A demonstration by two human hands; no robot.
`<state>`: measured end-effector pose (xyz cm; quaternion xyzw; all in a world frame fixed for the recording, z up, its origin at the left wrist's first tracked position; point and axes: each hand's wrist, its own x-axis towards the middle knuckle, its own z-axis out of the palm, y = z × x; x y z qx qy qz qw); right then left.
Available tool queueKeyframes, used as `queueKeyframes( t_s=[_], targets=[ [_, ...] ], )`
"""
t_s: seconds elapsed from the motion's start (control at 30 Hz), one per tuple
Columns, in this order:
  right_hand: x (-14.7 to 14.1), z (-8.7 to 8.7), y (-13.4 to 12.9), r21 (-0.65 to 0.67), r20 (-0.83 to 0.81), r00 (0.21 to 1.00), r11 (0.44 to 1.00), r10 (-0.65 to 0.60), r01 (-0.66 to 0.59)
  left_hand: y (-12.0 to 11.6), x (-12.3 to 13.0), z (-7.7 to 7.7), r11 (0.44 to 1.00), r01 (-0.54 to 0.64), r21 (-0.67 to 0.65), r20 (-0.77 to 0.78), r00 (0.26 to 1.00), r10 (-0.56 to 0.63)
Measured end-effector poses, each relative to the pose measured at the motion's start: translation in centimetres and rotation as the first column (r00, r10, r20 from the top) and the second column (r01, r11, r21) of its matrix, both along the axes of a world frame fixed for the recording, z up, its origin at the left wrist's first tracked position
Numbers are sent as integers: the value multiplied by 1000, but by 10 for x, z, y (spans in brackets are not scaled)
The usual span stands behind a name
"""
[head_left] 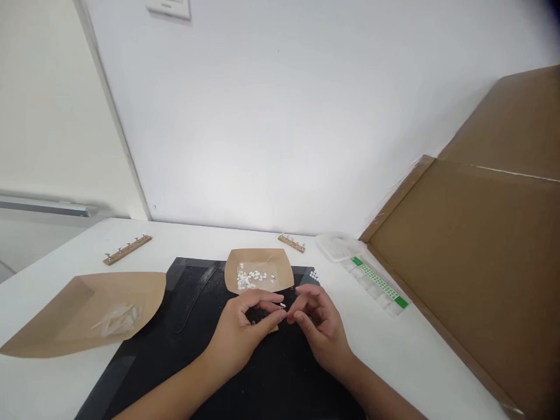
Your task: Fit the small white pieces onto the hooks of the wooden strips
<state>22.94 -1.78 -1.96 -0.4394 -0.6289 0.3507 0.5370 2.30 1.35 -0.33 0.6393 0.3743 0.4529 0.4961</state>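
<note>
Over the black mat (153, 356), my left hand (245, 326) is closed, its thumb and fingers pinched around a tiny white piece (282, 305) that shows at the fingertips. My right hand (321, 326) curls close beside it, fingertips almost touching the left ones; whatever it may hold is too small to make out. Beneath my left hand, a bit of a light-brown wooden item (275, 329) shows, mostly hidden. Just beyond both hands sits a brown paper tray (258, 255) holding several small white pieces (247, 280).
A larger paper tray (56, 297) with a clear plastic bag (118, 321) lies left. Wooden strips with metal pegs stand back left (128, 249) and back centre (291, 242). At right are a clear compartment box (371, 289), a green-white strip (380, 282) and large cardboard (472, 262).
</note>
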Motion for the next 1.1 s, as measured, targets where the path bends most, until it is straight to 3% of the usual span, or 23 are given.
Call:
queueKeyframes(
  t_s=[0.17,0.3,0.5,0.57,0.7,0.83,1.0,1.1],
  targets=[
    [0,-4,-5,-18,108,994,1000,18,-16,0,1,-3,1000,0,-30,50,999,2],
    [2,-4,-8,-104,126,982,986,140,-127,1,3,-3,998,-55,-37,63,996,58],
    [4,-3,-12,-117,-58,982,976,180,-186,3,3,-3,993,-113,-27,90,989,115],
    [4,-1,-11,-132,-204,960,966,194,-223,5,2,-4,991,-128,-36,92,987,130],
    [1,7,-6,-127,-543,826,957,152,-260,6,3,-7,989,-138,-50,86,986,142],
    [1,19,-1,-176,-764,640,930,78,-324,4,3,-7,989,-145,-17,64,987,146],
    [4,28,-1,-219,-868,496,890,8,-399,2,1,-7,986,-162,49,9,987,162],
    [3,30,-3,-223,-880,474,890,-9,-398,2,1,-7,988,-141,59,17,990,140]
  ],
)
